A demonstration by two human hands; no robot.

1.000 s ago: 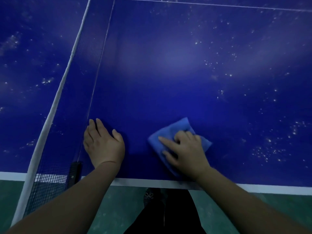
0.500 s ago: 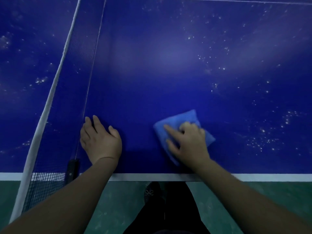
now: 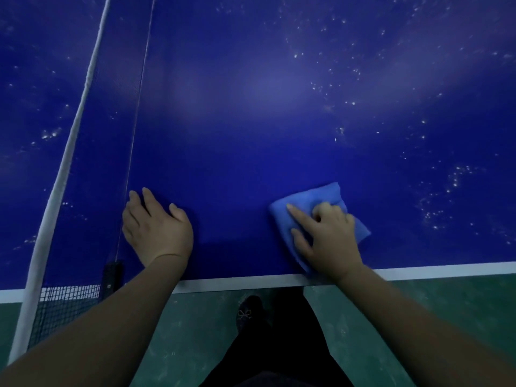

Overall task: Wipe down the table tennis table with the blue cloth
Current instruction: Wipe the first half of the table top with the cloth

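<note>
Head view: blue cloth (image 3: 315, 196) lies bunched on the tabletop (image 3: 251, 121), well right of the net (image 3: 69, 297). Right hand (image 3: 329, 238) presses on it, index finger straight, the other fingers curled into the fabric. Left hand (image 3: 157, 233) lies flat on the tabletop just right of the net, fingers released and straight, holding nothing. White specks (image 3: 452, 185) dot the surface farther right of the net.

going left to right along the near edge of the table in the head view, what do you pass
white net band → black net clamp → left hand flat on the table → blue cloth under the right hand → white specks
</note>
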